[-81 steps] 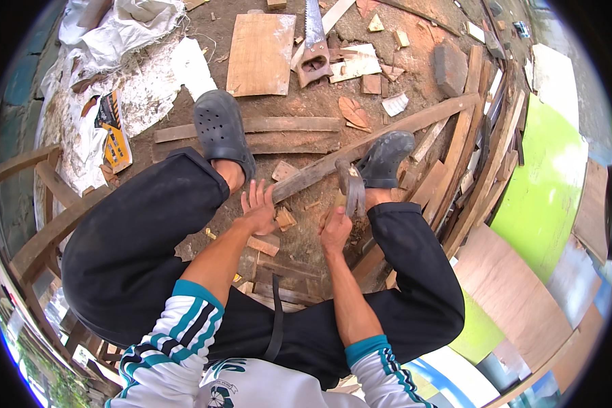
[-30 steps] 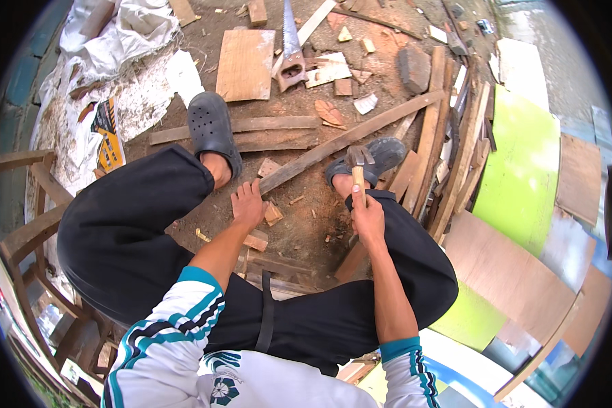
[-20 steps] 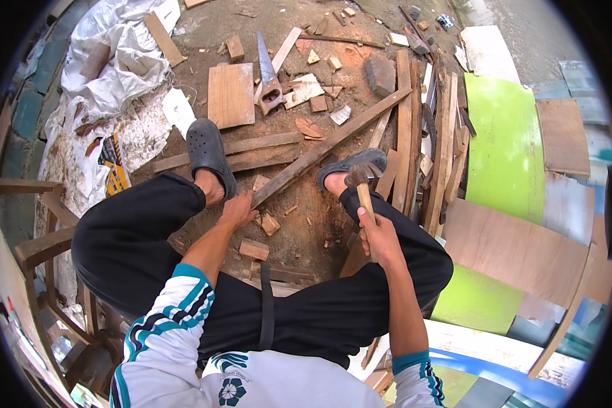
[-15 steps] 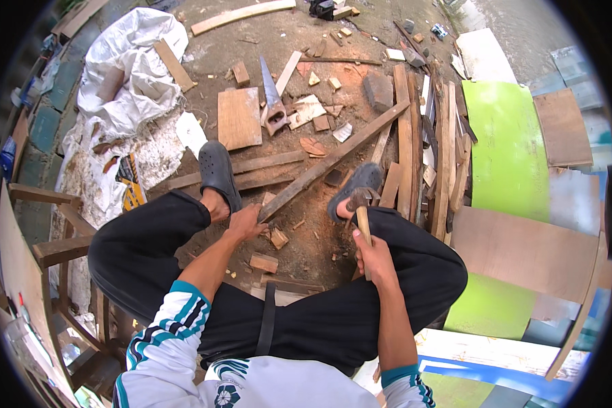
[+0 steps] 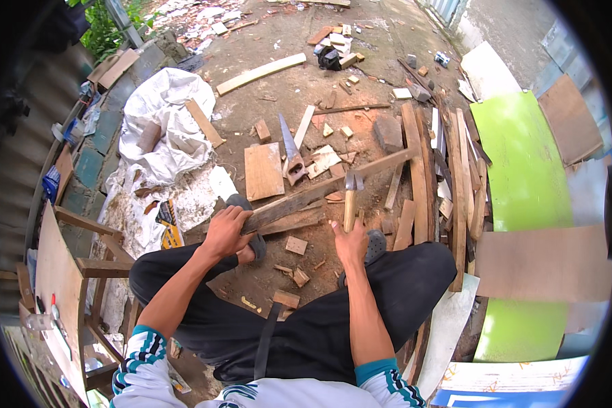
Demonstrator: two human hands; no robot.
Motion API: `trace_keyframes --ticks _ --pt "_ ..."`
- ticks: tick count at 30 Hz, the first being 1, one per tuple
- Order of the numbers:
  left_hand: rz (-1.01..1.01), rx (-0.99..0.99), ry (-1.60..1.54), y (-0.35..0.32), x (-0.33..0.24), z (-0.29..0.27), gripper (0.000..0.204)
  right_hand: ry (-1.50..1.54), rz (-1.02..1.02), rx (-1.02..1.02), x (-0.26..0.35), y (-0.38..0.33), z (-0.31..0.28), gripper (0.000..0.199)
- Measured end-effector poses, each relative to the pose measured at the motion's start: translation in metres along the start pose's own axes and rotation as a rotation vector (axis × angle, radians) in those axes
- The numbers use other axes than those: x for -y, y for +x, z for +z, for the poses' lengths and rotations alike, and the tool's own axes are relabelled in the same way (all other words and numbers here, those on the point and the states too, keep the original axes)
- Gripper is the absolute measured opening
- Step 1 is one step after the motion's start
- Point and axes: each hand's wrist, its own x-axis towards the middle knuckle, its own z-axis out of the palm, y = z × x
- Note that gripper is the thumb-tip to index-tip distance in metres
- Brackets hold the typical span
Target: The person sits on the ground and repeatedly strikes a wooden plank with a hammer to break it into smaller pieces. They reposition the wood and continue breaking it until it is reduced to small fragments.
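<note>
My left hand point(image 5: 226, 232) is closed over the near end of a long weathered wooden plank point(image 5: 306, 196). The plank runs up to the right, its far end over the stack of timber strips. In my right hand point(image 5: 350, 243) is a claw hammer point(image 5: 349, 207), gripped by its pale wooden handle. The metal head overlaps the plank's edge in view; whether they touch I cannot tell. Past the plank lie a handsaw point(image 5: 295, 160) with a brown handle and a square wooden board point(image 5: 264, 171). Small wood blocks point(image 5: 296, 245) are scattered between my legs.
Long timber strips point(image 5: 460, 183) are stacked on the right, beside a lime-green panel point(image 5: 523, 156) and a brown board point(image 5: 544, 264). A crumpled white sack point(image 5: 163, 109) sits at far left. A wooden frame point(image 5: 102, 268) stands by my left knee. A grey stone block point(image 5: 387, 133) lies beyond the plank.
My left hand has lifted the plank's near end and shifted it, so the plank lies flatter across. The hammer has swung from my right knee to beside the plank. The view has tilted up.
</note>
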Motion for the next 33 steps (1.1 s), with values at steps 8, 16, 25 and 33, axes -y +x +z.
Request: trace_keyframes --ticks 8,16,25,33 --pt "0.252 0.028 0.241 -0.04 0.006 -0.117 0.053 -0.023 -0.438 0.144 0.008 0.043 0.049 0.097" --pt "0.31 -0.022 0.409 -0.079 0.023 -0.18 0.055 -0.157 -0.759 0.185 0.035 0.019 0.053 0.058" --pt "-0.22 -1.015 0.081 -0.048 0.047 -0.197 0.105 -0.047 -0.876 -0.069 0.09 0.024 0.041 0.05" --pt "-0.097 -0.693 -0.915 0.062 -0.043 -0.035 0.092 0.22 -0.605 0.0 0.22 -0.045 0.012 0.06"
